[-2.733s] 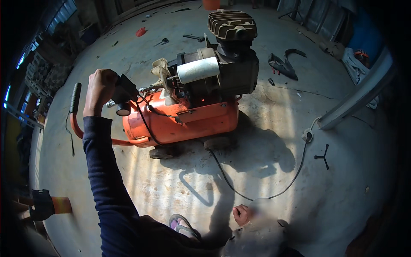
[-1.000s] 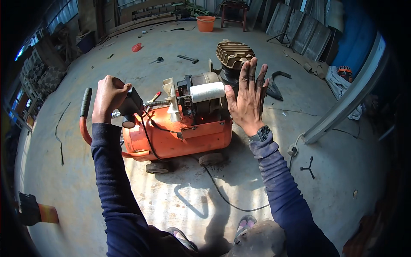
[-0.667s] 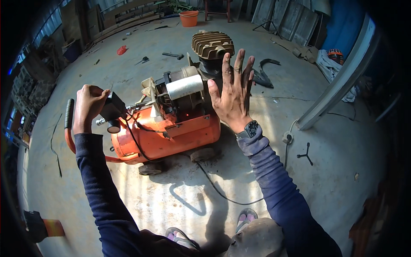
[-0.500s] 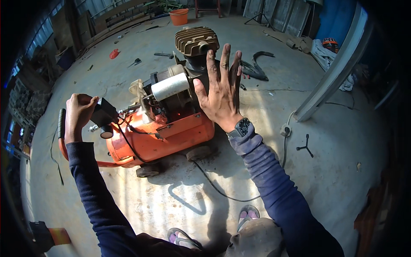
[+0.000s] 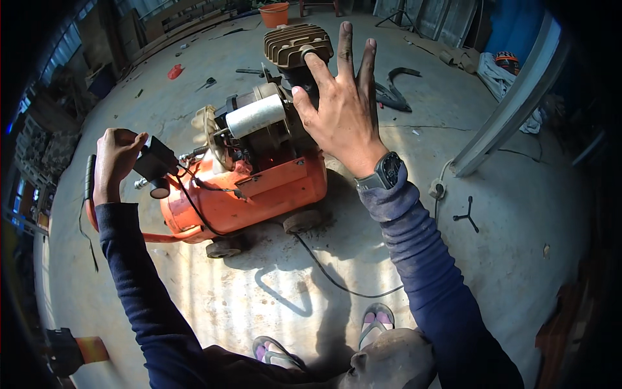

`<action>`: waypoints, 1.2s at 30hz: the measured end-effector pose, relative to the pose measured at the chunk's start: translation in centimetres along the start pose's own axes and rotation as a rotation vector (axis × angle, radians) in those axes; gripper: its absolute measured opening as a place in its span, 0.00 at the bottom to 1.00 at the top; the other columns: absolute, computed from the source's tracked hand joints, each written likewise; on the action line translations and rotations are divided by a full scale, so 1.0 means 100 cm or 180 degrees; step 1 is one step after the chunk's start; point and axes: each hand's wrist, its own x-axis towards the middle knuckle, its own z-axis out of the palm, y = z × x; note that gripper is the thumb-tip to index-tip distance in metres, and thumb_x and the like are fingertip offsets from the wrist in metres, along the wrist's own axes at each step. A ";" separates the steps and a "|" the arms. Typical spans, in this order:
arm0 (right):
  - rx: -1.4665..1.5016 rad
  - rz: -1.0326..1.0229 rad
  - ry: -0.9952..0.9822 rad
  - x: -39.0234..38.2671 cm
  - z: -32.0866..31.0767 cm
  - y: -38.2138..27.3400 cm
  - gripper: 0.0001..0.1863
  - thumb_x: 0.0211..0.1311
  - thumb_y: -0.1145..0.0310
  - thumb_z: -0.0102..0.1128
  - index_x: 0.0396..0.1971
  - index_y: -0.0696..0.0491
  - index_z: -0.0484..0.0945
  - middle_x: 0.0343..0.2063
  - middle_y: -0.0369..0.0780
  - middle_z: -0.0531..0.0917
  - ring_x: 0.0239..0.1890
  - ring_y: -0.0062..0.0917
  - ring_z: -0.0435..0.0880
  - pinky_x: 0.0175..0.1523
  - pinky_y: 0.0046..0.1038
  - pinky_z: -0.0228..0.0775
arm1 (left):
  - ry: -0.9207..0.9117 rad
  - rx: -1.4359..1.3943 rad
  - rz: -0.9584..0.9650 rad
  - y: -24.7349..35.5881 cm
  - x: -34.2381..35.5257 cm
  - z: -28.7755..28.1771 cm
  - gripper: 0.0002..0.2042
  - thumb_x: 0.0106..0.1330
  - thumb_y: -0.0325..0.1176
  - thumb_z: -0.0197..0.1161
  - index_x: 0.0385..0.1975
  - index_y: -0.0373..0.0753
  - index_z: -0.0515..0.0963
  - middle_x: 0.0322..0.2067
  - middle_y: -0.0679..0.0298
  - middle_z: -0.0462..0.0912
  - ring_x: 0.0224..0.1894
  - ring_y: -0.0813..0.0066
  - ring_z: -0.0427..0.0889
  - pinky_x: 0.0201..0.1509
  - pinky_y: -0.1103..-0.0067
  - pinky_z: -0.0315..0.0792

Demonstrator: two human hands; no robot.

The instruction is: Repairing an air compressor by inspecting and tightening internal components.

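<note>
An orange air compressor stands on wheels in front of me, with a silver cylinder on its motor and a brown finned cylinder head on top. My right hand is open over the pump. Its index fingertip covers or touches the round port in the cylinder head; the other fingers are spread. At the tank's left end, my left hand is closed, thumb and fingers pinching the upper edge of the black pressure switch box. Exactly what they grip there is hidden. Below the box hangs a round gauge.
A black cable runs across the floor near my sandals. To the right stand a metal post and a three-armed wrench. Behind the pump lie a black hose and an orange bucket. An orange-and-black tool sits at lower left.
My right index finger has bent and come onto the cylinder head's port, while the other fingers spread wider. My left hand stays at the switch box. The view has shifted slightly.
</note>
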 end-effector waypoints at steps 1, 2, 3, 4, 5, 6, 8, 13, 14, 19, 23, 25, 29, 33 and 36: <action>0.0021 0.0033 -0.0031 0.002 -0.003 -0.001 0.31 0.64 0.56 0.62 0.64 0.53 0.72 0.73 0.66 0.45 0.73 0.73 0.40 0.77 0.60 0.38 | -0.0085 0.0027 -0.0060 -0.001 0.000 0.000 0.17 0.63 0.42 0.68 0.32 0.30 0.86 0.25 0.56 0.87 0.25 0.74 0.83 0.34 0.77 0.75; 0.0045 0.0064 -0.0061 0.003 -0.005 -0.003 0.30 0.64 0.56 0.62 0.63 0.54 0.73 0.73 0.67 0.46 0.73 0.71 0.42 0.77 0.59 0.37 | -0.0019 -0.0003 -0.0048 -0.001 0.000 0.000 0.17 0.63 0.42 0.68 0.32 0.30 0.86 0.25 0.56 0.87 0.25 0.74 0.83 0.34 0.77 0.75; 0.0070 0.0093 -0.0089 0.003 -0.007 -0.004 0.30 0.64 0.56 0.62 0.62 0.55 0.74 0.72 0.67 0.48 0.74 0.70 0.43 0.78 0.57 0.37 | -0.0013 0.0009 -0.0051 -0.001 -0.001 0.000 0.17 0.63 0.42 0.68 0.31 0.30 0.86 0.25 0.56 0.87 0.25 0.74 0.83 0.34 0.77 0.75; 0.0094 0.0064 -0.0088 0.004 -0.008 -0.004 0.30 0.64 0.56 0.62 0.62 0.55 0.74 0.72 0.67 0.48 0.74 0.70 0.43 0.78 0.57 0.37 | -0.0001 0.0020 -0.0060 -0.001 -0.002 -0.001 0.17 0.63 0.42 0.68 0.31 0.30 0.86 0.25 0.56 0.87 0.25 0.74 0.83 0.34 0.77 0.75; 0.0114 0.0008 -0.0112 0.004 -0.009 -0.005 0.29 0.64 0.57 0.62 0.62 0.55 0.74 0.72 0.67 0.48 0.73 0.71 0.43 0.78 0.58 0.37 | -0.0027 -0.0015 -0.0087 -0.001 -0.003 -0.001 0.17 0.63 0.42 0.68 0.31 0.30 0.86 0.25 0.56 0.87 0.25 0.74 0.83 0.34 0.77 0.75; 0.0136 -0.0048 -0.0141 0.004 -0.010 -0.005 0.29 0.63 0.57 0.62 0.62 0.55 0.74 0.72 0.67 0.49 0.73 0.71 0.43 0.78 0.58 0.38 | 0.0029 0.0028 -0.0121 0.000 -0.004 -0.002 0.17 0.63 0.42 0.68 0.31 0.30 0.86 0.25 0.56 0.87 0.25 0.74 0.83 0.34 0.77 0.75; 0.0166 -0.0105 -0.0182 0.005 -0.010 -0.003 0.29 0.63 0.57 0.62 0.62 0.55 0.74 0.72 0.66 0.50 0.73 0.72 0.43 0.78 0.59 0.38 | 0.0047 0.0045 -0.0158 0.002 -0.006 -0.002 0.16 0.63 0.42 0.68 0.30 0.30 0.86 0.25 0.57 0.87 0.24 0.74 0.83 0.34 0.77 0.75; -0.0076 -0.0125 -0.0209 0.010 -0.009 0.001 0.29 0.63 0.58 0.63 0.62 0.57 0.74 0.70 0.69 0.53 0.74 0.66 0.45 0.78 0.57 0.34 | -0.0017 0.0016 -0.0196 0.005 -0.006 -0.004 0.17 0.64 0.42 0.68 0.29 0.30 0.86 0.24 0.57 0.87 0.24 0.74 0.82 0.34 0.76 0.75; -0.0060 -0.0137 -0.0222 0.011 -0.009 0.001 0.29 0.63 0.58 0.63 0.61 0.58 0.74 0.69 0.71 0.54 0.76 0.62 0.46 0.79 0.56 0.33 | 0.0011 0.0045 -0.0178 0.005 -0.006 -0.005 0.17 0.64 0.42 0.68 0.29 0.30 0.86 0.24 0.57 0.87 0.24 0.74 0.82 0.34 0.76 0.75; -0.0072 -0.0208 -0.0188 0.009 -0.010 0.002 0.29 0.63 0.59 0.63 0.61 0.59 0.74 0.68 0.72 0.55 0.77 0.57 0.47 0.79 0.55 0.31 | -0.0023 0.0099 -0.0231 0.003 -0.007 -0.006 0.17 0.64 0.43 0.67 0.29 0.31 0.86 0.23 0.57 0.86 0.23 0.73 0.81 0.34 0.76 0.75; -0.0019 -0.0106 -0.0252 0.009 -0.007 0.005 0.29 0.64 0.59 0.63 0.62 0.57 0.74 0.68 0.72 0.55 0.77 0.56 0.47 0.79 0.55 0.31 | -0.0035 0.0100 -0.0230 0.005 -0.006 -0.005 0.17 0.64 0.43 0.67 0.29 0.31 0.87 0.24 0.57 0.86 0.24 0.72 0.82 0.34 0.75 0.75; -0.0046 -0.0126 -0.0266 0.011 -0.006 0.007 0.29 0.64 0.59 0.63 0.62 0.56 0.75 0.68 0.72 0.54 0.77 0.56 0.47 0.79 0.54 0.31 | -0.0036 0.0064 -0.0279 0.006 -0.007 -0.005 0.17 0.64 0.43 0.67 0.29 0.32 0.87 0.24 0.57 0.86 0.24 0.72 0.82 0.34 0.75 0.75; -0.0155 -0.0143 -0.0295 0.017 -0.013 0.003 0.28 0.64 0.58 0.64 0.62 0.54 0.75 0.69 0.70 0.54 0.77 0.56 0.48 0.80 0.54 0.33 | -0.0060 0.0019 -0.0247 0.006 -0.007 -0.007 0.17 0.64 0.43 0.67 0.29 0.32 0.87 0.24 0.57 0.86 0.25 0.72 0.82 0.34 0.75 0.75; -0.0260 -0.0100 -0.0215 0.015 -0.035 -0.010 0.27 0.64 0.58 0.64 0.61 0.52 0.76 0.71 0.66 0.55 0.76 0.59 0.48 0.79 0.53 0.40 | -0.0119 0.0017 -0.0235 0.004 -0.006 -0.009 0.17 0.64 0.43 0.67 0.29 0.32 0.87 0.24 0.57 0.86 0.24 0.72 0.81 0.34 0.75 0.75; -0.0305 -0.0068 -0.0088 0.013 -0.051 -0.016 0.26 0.64 0.58 0.65 0.61 0.51 0.76 0.72 0.62 0.55 0.75 0.62 0.49 0.78 0.53 0.45 | -0.0004 0.0085 -0.0200 0.003 -0.007 -0.009 0.17 0.64 0.43 0.67 0.29 0.32 0.87 0.24 0.57 0.86 0.24 0.72 0.81 0.34 0.75 0.75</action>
